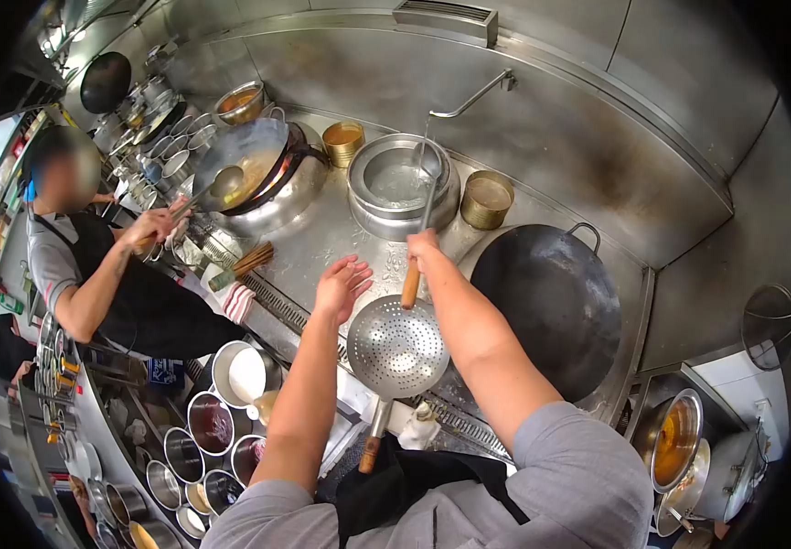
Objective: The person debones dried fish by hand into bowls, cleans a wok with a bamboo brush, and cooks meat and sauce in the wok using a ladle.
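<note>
My right hand is wrapped round the handle of a ladle. The ladle's bowl is up at the pot of water, under the tap. My left hand hovers with its fingers apart and holds nothing. Just below it, a perforated strainer lies at the stove's front edge, its wooden-ended handle towards me. To the right of my right arm sits a dark wok.
A co-worker at the left holds a ladle over a steaming wok. Tins stand beside the pot. Several seasoning containers are at the lower left; a bowl of orange liquid is at the lower right. A bamboo brush lies left.
</note>
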`<move>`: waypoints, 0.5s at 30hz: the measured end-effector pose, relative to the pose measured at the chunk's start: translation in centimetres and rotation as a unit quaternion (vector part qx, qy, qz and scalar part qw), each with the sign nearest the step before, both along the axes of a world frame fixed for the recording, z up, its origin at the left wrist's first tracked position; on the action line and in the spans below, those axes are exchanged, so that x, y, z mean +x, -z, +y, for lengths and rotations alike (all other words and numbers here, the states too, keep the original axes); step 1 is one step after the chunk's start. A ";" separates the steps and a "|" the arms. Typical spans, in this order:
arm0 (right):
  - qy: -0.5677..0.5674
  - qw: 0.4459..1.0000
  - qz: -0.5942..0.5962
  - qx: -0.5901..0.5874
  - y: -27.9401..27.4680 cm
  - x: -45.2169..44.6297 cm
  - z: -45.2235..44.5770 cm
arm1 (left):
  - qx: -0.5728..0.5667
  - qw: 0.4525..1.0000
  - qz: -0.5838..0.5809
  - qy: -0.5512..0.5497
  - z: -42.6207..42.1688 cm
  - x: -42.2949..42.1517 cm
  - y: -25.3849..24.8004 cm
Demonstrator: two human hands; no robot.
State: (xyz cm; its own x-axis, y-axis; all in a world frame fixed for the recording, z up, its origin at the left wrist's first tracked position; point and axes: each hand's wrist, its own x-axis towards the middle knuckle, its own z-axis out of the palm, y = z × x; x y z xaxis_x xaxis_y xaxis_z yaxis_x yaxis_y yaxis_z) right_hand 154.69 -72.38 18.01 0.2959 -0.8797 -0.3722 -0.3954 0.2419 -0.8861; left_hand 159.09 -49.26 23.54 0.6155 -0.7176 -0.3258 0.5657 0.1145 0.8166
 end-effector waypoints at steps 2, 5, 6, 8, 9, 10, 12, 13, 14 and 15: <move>-0.123 0.809 -0.333 0.468 0.8 0.8 -0.8 | -0.081 0.992 0.090 0.019 -2.3 2.4 2.1; -0.083 0.641 -0.440 0.623 -1.7 -0.2 -0.1 | -0.191 0.964 0.185 0.020 -4.6 4.9 2.4; -0.102 0.726 -0.403 0.548 -3.2 -1.0 1.6 | -0.187 0.965 0.180 0.024 -5.3 5.7 2.6; -0.113 0.723 -0.419 0.537 -4.4 -3.1 3.6 | -0.145 0.976 0.158 0.031 -7.8 8.0 5.0; -0.127 0.720 -0.435 0.525 -4.5 -4.5 4.3 | -0.104 0.985 0.133 0.038 -9.2 9.0 7.0; -0.146 0.725 -0.429 0.519 -4.6 -5.9 4.7 | -0.051 0.996 0.060 0.040 -10.8 9.9 8.8; -0.146 0.775 -0.400 0.468 -6.8 -8.6 6.8 | 0.026 0.998 0.019 0.047 -13.7 10.2 10.8; -0.154 0.816 -0.369 0.416 -7.8 -9.7 7.7 | 0.102 0.993 -0.029 0.046 -15.1 10.4 11.8; -0.151 0.821 -0.364 0.413 -8.4 -10.7 8.4 | 0.098 0.994 -0.024 0.049 -16.8 11.7 14.8; -0.158 0.850 -0.330 0.379 -8.7 -11.5 8.9 | 0.180 0.932 -0.260 0.179 -18.6 13.7 19.1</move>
